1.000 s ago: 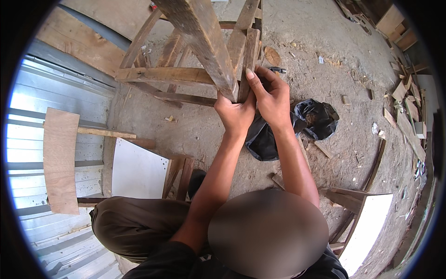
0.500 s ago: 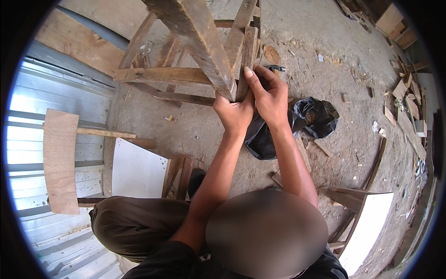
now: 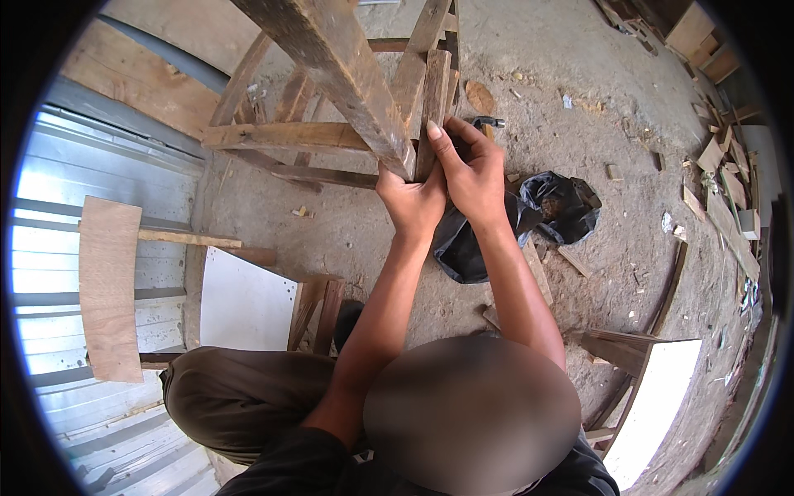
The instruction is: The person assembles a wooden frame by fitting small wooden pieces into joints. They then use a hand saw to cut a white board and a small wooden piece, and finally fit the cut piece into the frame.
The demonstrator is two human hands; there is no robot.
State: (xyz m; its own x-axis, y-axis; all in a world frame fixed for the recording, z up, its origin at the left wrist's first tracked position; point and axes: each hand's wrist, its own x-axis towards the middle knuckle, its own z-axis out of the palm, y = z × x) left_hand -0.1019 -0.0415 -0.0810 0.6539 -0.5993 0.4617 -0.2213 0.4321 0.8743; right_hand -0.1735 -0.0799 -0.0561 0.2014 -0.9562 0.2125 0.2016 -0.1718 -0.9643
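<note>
A worn wooden chair-like frame leans across the upper middle, with the lower end of one thick leg close to me. Against that leg stands a narrow wooden strip. My left hand is closed around the bottom ends of the leg and the strip; its fingertips are hidden behind the wood. My right hand grips the strip from the right, its thumb lying along the front face and its other fingers curled behind. Just beyond the right hand, a hammer shows in part.
Black plastic bags lie on the dirt floor below my right hand. White-topped wooden pieces stand at left and right. A curved plywood sheet leans by the metal wall. Scrap wood is heaped at far right.
The frame, strip and both hands have shifted slightly left in the view. My grip on the wood looks the same.
</note>
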